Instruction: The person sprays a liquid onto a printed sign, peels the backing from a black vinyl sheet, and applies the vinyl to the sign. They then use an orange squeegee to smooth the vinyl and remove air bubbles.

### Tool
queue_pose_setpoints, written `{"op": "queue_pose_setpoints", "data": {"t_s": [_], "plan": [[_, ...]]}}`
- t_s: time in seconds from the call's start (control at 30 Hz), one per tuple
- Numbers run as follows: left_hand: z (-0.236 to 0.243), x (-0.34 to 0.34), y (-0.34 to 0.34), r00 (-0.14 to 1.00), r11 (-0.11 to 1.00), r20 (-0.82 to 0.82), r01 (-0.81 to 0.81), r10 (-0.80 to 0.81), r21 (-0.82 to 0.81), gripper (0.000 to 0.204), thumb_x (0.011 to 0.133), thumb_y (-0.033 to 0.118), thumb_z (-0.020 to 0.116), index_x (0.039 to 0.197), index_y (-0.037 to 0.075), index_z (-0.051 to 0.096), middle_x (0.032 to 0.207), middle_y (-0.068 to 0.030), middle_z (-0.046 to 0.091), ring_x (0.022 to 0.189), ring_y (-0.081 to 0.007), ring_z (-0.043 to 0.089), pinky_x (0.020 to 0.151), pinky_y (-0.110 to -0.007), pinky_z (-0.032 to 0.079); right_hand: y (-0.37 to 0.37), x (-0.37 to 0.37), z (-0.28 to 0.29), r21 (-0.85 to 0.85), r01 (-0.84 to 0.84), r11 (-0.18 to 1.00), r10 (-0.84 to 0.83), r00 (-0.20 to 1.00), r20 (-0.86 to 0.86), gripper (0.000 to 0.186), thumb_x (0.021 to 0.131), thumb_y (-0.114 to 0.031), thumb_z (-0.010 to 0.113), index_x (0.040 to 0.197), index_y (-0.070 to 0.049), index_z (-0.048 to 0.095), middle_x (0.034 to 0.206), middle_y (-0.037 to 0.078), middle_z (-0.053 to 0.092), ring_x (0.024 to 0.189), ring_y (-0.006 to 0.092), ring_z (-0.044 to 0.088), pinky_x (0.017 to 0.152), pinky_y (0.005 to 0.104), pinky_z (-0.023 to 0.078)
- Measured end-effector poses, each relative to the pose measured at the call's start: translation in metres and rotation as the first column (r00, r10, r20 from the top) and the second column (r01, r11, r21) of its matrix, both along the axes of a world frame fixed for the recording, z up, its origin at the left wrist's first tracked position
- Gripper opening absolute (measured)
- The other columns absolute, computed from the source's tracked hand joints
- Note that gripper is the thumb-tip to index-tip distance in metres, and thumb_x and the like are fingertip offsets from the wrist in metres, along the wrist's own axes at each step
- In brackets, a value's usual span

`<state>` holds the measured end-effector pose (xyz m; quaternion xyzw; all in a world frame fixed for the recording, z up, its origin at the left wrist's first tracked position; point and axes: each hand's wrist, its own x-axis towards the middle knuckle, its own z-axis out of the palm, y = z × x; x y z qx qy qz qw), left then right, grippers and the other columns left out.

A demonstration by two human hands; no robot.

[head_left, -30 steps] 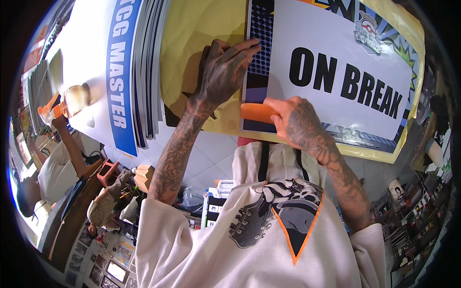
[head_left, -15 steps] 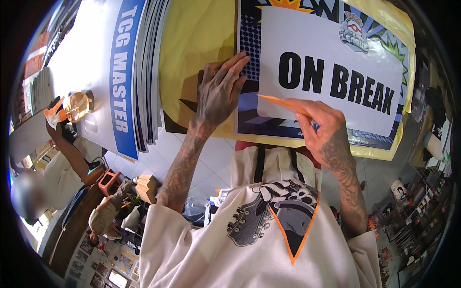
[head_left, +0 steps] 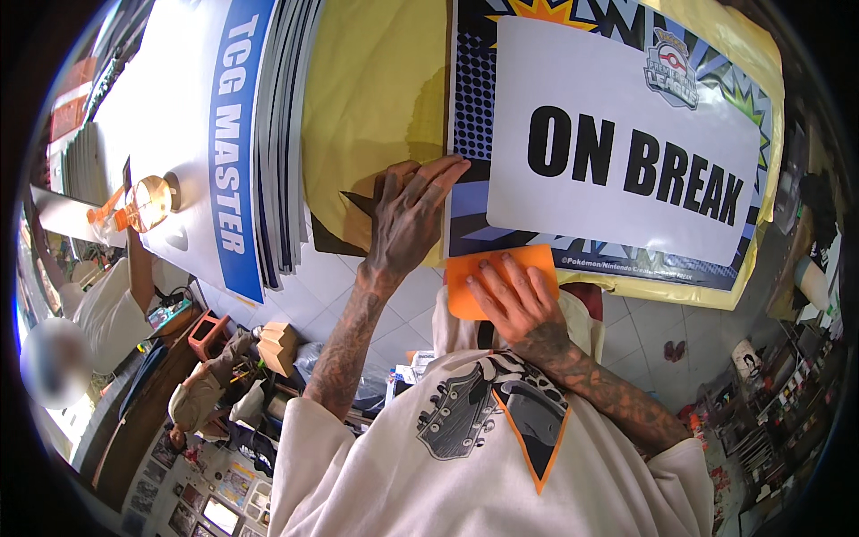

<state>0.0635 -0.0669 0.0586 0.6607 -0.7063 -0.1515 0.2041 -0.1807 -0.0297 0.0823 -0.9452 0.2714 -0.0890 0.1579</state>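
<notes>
A printed sign [head_left: 582,201], with a white panel in a blue-and-black patterned border, lies on a yellow sheet [head_left: 358,98] in front of me. My left hand [head_left: 404,215] rests with its fingers stretched out across the sign's left edge, holding nothing. A flat orange squeegee [head_left: 461,291] is in my right hand [head_left: 528,313], just off the sign's near edge and close to my body. The fingers of that hand lie over its top face; the thumb is hidden.
At the left stands a stack of white boards with blue bands [head_left: 179,107]. On it is a clear rounded bottle with an orange top [head_left: 150,204]. Another person [head_left: 103,309] is beyond it. Cardboard pieces [head_left: 277,347] and a red stool [head_left: 208,337] are on the tiled floor.
My right hand has drawn the squeegee toward me and left, off the sign, turning its broad face up. My left hand has slid slightly nearer along the sign's edge.
</notes>
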Motion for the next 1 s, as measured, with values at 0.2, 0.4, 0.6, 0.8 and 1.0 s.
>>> {"op": "queue_pose_setpoints", "data": {"t_s": [0.2, 0.4, 0.6, 0.8, 1.0], "plan": [[0.002, 0.001, -0.005, 1.000, 0.999, -0.015, -0.007, 0.007, 0.042, 0.054, 0.089, -0.006, 0.062, 0.138, 0.017, 0.060, 0.128, 0.0008, 0.068, 0.106, -0.0289, 0.058, 0.098, -0.040, 0.046, -0.008, 0.017, -0.005, -0.021, 0.072, 0.997, -0.073, 0.997, -0.032, 0.038, 0.095, -0.019, 0.060, 0.131, -0.006, 0.065, 0.133, 0.015, 0.063, 0.126, 0.0384, 0.059, 0.099, 0.0502, 0.048], [-0.014, -0.004, -0.003, 0.970, 0.991, -0.235, -0.087, 0.061, -0.105, 0.058, 0.098, -0.004, 0.055, 0.152, -0.001, 0.033, 0.131, -0.0151, 0.065, 0.119, -0.0369, 0.061, 0.104, -0.045, 0.046, -0.073, 0.031, -0.018, -0.102, 0.212, 0.972, -0.209, 0.977, 0.032, 0.042, 0.093, -0.013, 0.063, 0.133, -0.006, 0.064, 0.140, 0.015, 0.060, 0.123, 0.0382, 0.060, 0.094, 0.0481, 0.047], [-0.020, -0.051, 0.020, 0.966, 0.939, -0.040, -0.256, 0.254, -0.230, 0.061, 0.101, 0.009, 0.056, 0.155, -0.003, 0.029, 0.157, -0.0267, 0.041, 0.139, -0.0412, 0.046, 0.108, -0.046, 0.036, -0.148, 0.046, -0.029, -0.174, 0.303, 0.937, -0.292, 0.952, 0.087, 0.043, 0.091, -0.011, 0.061, 0.133, -0.008, 0.064, 0.135, 0.009, 0.063, 0.124, 0.0320, 0.057, 0.099, 0.0464, 0.044], [-0.017, -0.073, 0.038, 0.988, 0.985, 0.102, -0.125, 0.113, 0.120, 0.058, 0.101, 0.008, 0.049, 0.156, -0.001, 0.035, 0.164, -0.0175, 0.034, 0.152, -0.0387, 0.030, 0.126, -0.053, 0.017, -0.249, 0.064, -0.047, -0.241, 0.301, 0.923, -0.257, 0.946, 0.196, 0.036, 0.090, -0.005, 0.059, 0.124, -0.009, 0.067, 0.127, 0.005, 0.068, 0.114, 0.0240, 0.062, 0.095, 0.0420, 0.043], [-0.022, -0.073, 0.043, 0.987, 0.982, 0.131, -0.109, 0.089, 0.155, 0.059, 0.101, 0.008, 0.046, 0.157, -0.002, 0.032, 0.166, -0.0188, 0.028, 0.154, -0.0398, 0.024, 0.127, -0.054, 0.012, -0.332, 0.077, -0.048, -0.221, 0.317, 0.923, -0.285, 0.944, 0.165, 0.052, 0.086, 0.008, 0.056, 0.134, -0.010, 0.065, 0.131, 0.007, 0.070, 0.117, 0.0213, 0.066, 0.099, 0.0404, 0.044]]}}
